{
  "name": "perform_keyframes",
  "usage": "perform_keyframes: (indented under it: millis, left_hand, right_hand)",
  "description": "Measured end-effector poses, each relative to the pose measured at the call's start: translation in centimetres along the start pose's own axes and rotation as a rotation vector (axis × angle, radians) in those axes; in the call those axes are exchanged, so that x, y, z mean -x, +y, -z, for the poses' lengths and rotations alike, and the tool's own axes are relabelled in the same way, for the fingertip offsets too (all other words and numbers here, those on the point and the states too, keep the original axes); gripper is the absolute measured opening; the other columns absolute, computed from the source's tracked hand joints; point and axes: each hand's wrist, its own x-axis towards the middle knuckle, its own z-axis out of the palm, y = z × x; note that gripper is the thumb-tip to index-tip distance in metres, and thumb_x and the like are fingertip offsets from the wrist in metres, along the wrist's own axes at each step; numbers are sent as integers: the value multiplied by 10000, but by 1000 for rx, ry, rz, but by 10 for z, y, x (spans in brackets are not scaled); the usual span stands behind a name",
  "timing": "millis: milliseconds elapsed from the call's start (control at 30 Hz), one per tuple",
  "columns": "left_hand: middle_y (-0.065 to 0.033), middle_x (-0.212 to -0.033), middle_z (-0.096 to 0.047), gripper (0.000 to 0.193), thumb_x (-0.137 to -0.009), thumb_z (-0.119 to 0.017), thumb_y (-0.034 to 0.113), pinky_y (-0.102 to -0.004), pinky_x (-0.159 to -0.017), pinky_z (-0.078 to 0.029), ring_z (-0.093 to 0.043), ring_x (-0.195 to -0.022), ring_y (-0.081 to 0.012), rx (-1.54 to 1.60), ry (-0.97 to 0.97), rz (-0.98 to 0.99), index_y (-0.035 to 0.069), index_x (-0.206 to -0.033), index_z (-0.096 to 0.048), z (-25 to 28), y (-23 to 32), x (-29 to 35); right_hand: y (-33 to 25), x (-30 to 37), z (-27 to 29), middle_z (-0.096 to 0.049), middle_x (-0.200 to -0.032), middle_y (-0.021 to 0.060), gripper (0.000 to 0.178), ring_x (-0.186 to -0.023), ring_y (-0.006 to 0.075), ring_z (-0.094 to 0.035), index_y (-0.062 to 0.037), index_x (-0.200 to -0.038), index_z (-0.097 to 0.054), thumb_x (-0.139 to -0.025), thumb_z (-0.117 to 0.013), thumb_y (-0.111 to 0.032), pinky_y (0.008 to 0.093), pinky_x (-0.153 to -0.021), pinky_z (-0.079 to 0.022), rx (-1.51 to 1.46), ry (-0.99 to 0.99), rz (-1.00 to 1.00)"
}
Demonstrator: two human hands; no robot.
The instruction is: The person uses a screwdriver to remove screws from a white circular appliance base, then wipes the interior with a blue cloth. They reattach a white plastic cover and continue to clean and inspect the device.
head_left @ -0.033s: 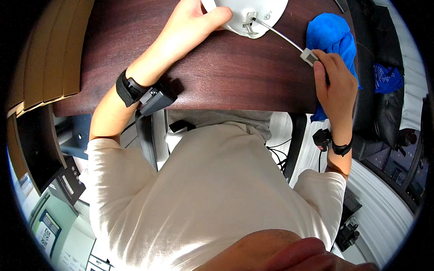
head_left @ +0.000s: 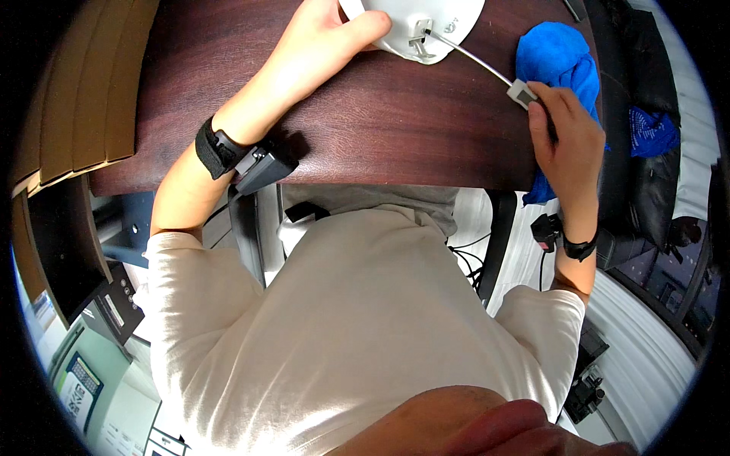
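At the far edge of the view, my left hand is closed on the left side of a white rounded shell. On the shell sits a small metal bracket. In my right hand I hold a screwdriver by its pale grey handle, partly hidden by my fingers. Its slim silvery shaft slants up and left, and its tip meets the bracket. Just beyond my right hand, a bright blue cloth lies bunched on the dark wooden table and hangs over its edge.
Cardboard pieces stand along the table's left side. Both my wrists carry strapped-on devices, a black box at the left and a smaller one at the right. A black sofa with a blue bundle stands at right.
My right hand and wrist have shifted slightly to the right, and the screwdriver's handle has moved a little with them. My left hand and the white shell stay put.
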Motion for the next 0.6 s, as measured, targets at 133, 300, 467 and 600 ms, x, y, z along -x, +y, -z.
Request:
perform_keyframes:
  millis: [133, 300, 467, 600]
  left_hand:
    - [-63, -959, -593, 281, -836, -533, 155, -260, -724, -490, -578, -836, -125, -18, 11, 18, -20, -1056, -519, 1, 0, 1]
    - [-66, -951, -598, 278, -836, -528, 148, -264, -738, -492, -582, -844, -130, -31, 7, 20, -22, -1055, -522, 1, 1, 0]
    - [-69, -962, -599, 276, -839, -527, 142, -275, -747, -499, -588, -849, -136, 16, -8, 26, -22, -1060, -520, 0, 1, -1]
    - [-71, -970, -600, 280, -842, -530, 141, -280, -751, -503, -590, -851, -136, 21, -4, 11, -20, -1071, -517, 2, -1, 1]
  right_hand:
    - [8, -9, 4, -577, -886, 58, 251, -730, 227, -590, -97, -982, -618, -746, -686, -148, 311, -590, -462, -12, 22, 118]
    - [19, -14, 9, -565, -890, 36, 286, -824, 215, -558, -125, -1005, -616, -726, -678, -118, 301, -644, -469, 85, 8, 199]
    - [18, -29, 19, -552, -881, -15, 301, -839, 182, -541, -199, -1016, -629, -728, -648, -115, 272, -660, -478, 351, 4, 307]
    - [25, -39, 23, -560, -897, -34, 290, -863, 174, -550, -207, -1004, -636, -731, -640, -111, 267, -666, -480, 404, 85, 372]
